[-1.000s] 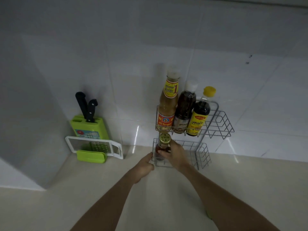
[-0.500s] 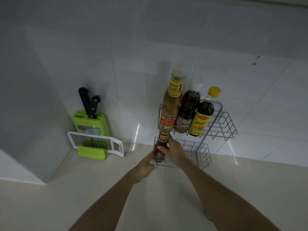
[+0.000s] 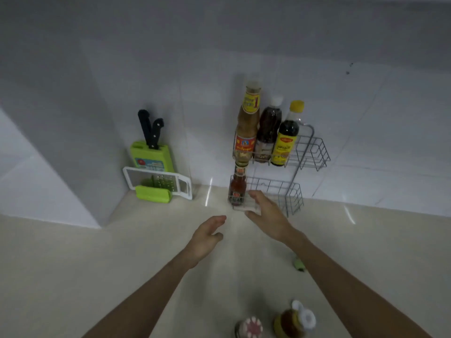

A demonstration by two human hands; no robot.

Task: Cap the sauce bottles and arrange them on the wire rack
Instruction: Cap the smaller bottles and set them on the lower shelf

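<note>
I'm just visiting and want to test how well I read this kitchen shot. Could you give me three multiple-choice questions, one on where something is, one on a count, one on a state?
1. Where does the small red sauce bottle stand?
A. top shelf of the wire rack
B. left end of the rack's lower shelf
C. beside the knife block

2. How many bottles stand on the top shelf?
A. two
B. three
C. five

3. What is the right hand doing?
A. open, holding nothing
B. gripping the red bottle
C. twisting a yellow cap

Answers: 1 B, the small red sauce bottle sits low in the wire rack, under the tall brown bottle. 2 B, that one, the dark bottle and the yellow-capped bottle. 3 A, the right hand is spread, just clear of the bottle.
</note>
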